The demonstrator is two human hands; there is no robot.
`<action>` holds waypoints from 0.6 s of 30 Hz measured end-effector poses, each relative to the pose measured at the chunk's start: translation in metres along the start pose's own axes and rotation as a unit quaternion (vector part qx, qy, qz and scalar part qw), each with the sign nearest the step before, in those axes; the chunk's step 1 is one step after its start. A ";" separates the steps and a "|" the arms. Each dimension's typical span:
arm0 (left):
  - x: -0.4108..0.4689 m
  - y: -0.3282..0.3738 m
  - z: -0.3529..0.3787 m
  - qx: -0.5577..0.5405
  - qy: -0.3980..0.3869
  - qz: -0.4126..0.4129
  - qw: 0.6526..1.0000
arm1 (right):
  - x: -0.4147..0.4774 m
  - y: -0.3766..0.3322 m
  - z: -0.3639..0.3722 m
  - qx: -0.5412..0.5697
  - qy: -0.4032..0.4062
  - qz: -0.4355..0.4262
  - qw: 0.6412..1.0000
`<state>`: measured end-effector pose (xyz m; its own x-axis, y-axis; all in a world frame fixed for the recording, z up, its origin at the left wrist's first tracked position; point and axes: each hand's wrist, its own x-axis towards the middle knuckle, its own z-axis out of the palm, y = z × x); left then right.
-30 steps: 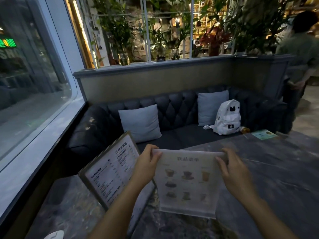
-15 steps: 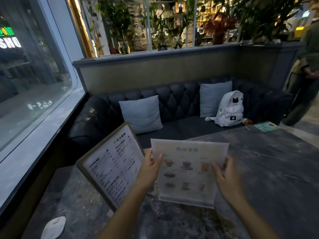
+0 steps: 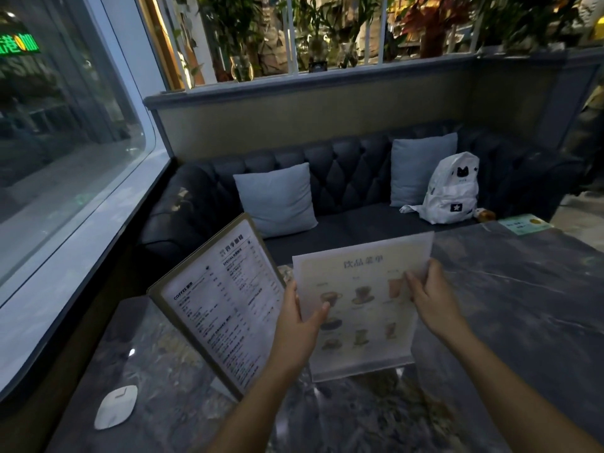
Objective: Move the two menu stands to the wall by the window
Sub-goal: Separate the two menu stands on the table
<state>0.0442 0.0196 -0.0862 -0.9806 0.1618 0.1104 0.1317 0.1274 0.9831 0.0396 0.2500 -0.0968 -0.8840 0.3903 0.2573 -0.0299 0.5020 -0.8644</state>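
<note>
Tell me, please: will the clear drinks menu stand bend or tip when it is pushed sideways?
The drinks menu stand looks like stiff clear acrylic, so it probably will not bend. It is tall on a narrow foot, so it may tip. Both hands grip its sides.

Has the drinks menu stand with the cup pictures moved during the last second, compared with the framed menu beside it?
Yes. The drinks menu stand now stands nearer the framed menu, toward the window side.
</note>
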 end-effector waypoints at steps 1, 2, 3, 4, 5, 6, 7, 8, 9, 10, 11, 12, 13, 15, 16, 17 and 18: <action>-0.001 0.000 0.001 0.001 -0.001 -0.001 1.000 | 0.003 0.001 0.000 -0.003 -0.006 0.002 1.000; -0.003 0.000 0.001 0.001 -0.001 -0.001 1.000 | 0.005 0.003 0.000 -0.003 -0.013 0.007 1.000; -0.003 0.001 0.002 0.002 -0.001 0.000 1.000 | 0.007 0.004 0.000 -0.001 -0.019 0.012 1.000; -0.004 0.001 0.002 0.004 -0.001 0.000 1.000 | 0.008 0.006 0.000 0.005 -0.024 0.014 1.000; -0.005 0.001 0.002 0.007 -0.002 -0.002 1.000 | 0.009 0.006 0.000 0.014 -0.027 0.015 0.999; -0.006 0.001 0.003 0.009 -0.002 -0.003 1.000 | 0.009 0.007 0.000 0.022 -0.028 0.014 0.999; -0.007 0.000 0.003 0.010 -0.001 -0.003 1.000 | 0.009 0.008 0.000 0.026 -0.028 0.012 0.999; -0.008 0.000 0.003 0.011 0.001 -0.003 1.000 | 0.008 0.009 -0.001 0.029 -0.028 0.010 0.999; -0.008 0.000 0.003 0.014 0.004 -0.002 1.000 | 0.007 0.009 -0.001 0.030 -0.028 0.009 0.999; -0.008 -0.001 0.004 0.018 0.008 -0.002 1.000 | 0.007 0.010 -0.002 0.032 -0.029 0.009 0.999; -0.009 -0.001 0.004 0.022 0.010 -0.001 1.000 | 0.006 0.010 -0.002 0.032 -0.030 0.009 0.999; -0.009 -0.001 0.004 0.025 0.012 0.000 1.000 | 0.006 0.010 -0.003 0.030 -0.030 0.010 0.999; -0.010 -0.001 0.004 0.027 0.013 0.000 1.000 | 0.005 0.009 -0.004 0.026 -0.030 0.010 0.999; -0.010 -0.002 0.004 0.033 0.015 -0.003 0.999 | 0.004 0.008 -0.007 0.017 -0.029 0.008 0.999; -0.010 -0.003 0.003 0.035 0.016 -0.006 0.999 | 0.004 0.007 -0.009 0.015 -0.030 0.005 0.999; -0.010 -0.003 0.003 0.035 0.018 -0.008 0.999 | 0.004 0.005 -0.010 0.014 -0.030 0.003 0.999; -0.010 -0.003 0.003 0.037 0.020 -0.008 0.999 | 0.004 0.004 -0.012 0.015 -0.029 -0.002 0.999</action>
<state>0.0536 0.0204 -0.0907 -0.9875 0.1204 0.1016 0.1246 0.2023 0.9714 0.0415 0.2625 -0.0944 -0.9095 0.3428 0.2353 -0.0458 0.4800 -0.8761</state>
